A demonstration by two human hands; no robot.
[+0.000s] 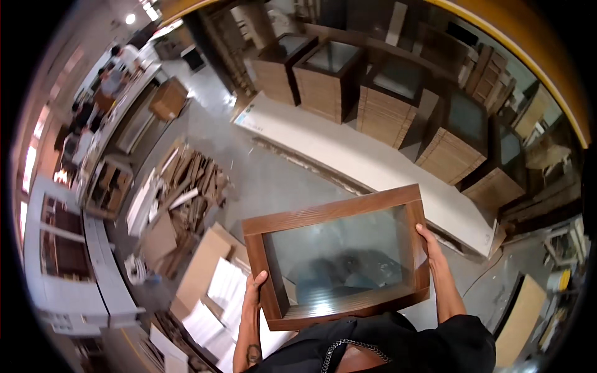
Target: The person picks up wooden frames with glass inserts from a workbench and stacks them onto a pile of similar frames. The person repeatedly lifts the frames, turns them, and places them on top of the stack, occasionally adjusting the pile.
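1. Black-sleeved arms come up from the lower edge, and both hands are on a dark wooden frame with a glass panel (339,248), carried at chest height in front of the person.
2. Left hand (256,287) clamps the frame's left lower corner: the thumb lies over the front face and the other fingers are tucked behind, out of sight. That grip is pressed onto the wood, not spread.
3. Right hand (430,248) holds the right rail, fingers wrapped over the outer edge near its middle, likewise pinching the frame.
4. Now the relation that matters: the frame's long axis runs left to right between the two grips and tilts, the right end higher and farther from the body, the left end lower and nearer (so the left hand carries the near corner).
5. Beyond the top rail, well apart, lies a long white counter (373,168) running diagonally from upper left to lower right.
6. Along the counter's far side sits a row of stacked wooden frames (385,112), of the same brown wood as the one in hand.
7. To the left, on the concrete floor (267,180), there is a heap of wood offcuts (193,180) and cardboard sheets (202,267), nearer the left hand than the right.
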